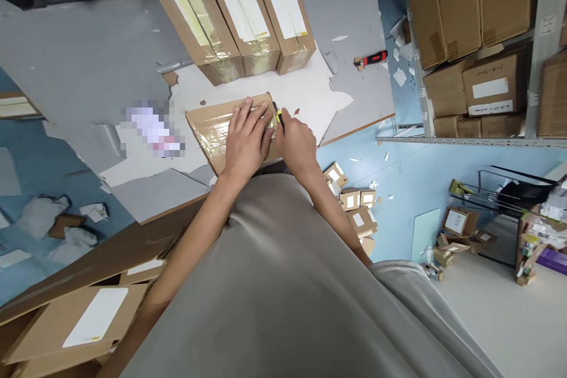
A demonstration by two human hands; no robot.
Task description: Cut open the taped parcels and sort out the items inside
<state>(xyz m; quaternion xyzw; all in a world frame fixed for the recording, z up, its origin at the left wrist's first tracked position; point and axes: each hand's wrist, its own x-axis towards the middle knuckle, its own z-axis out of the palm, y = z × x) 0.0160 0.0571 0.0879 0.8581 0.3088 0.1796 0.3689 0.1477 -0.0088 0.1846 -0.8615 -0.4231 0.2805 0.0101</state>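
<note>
Plain grey top [274,283], softly creased

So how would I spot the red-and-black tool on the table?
Start with the big grey table and find its edge facing the metal shelving. Near that edge, right of the three boxes, lies the red-and-black tool. Unlike the yellow-and-black tool in the right hand, it lies unheld and shows bright red.

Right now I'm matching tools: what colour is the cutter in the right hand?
The cutter shows yellow and black, best in the head view.
</note>
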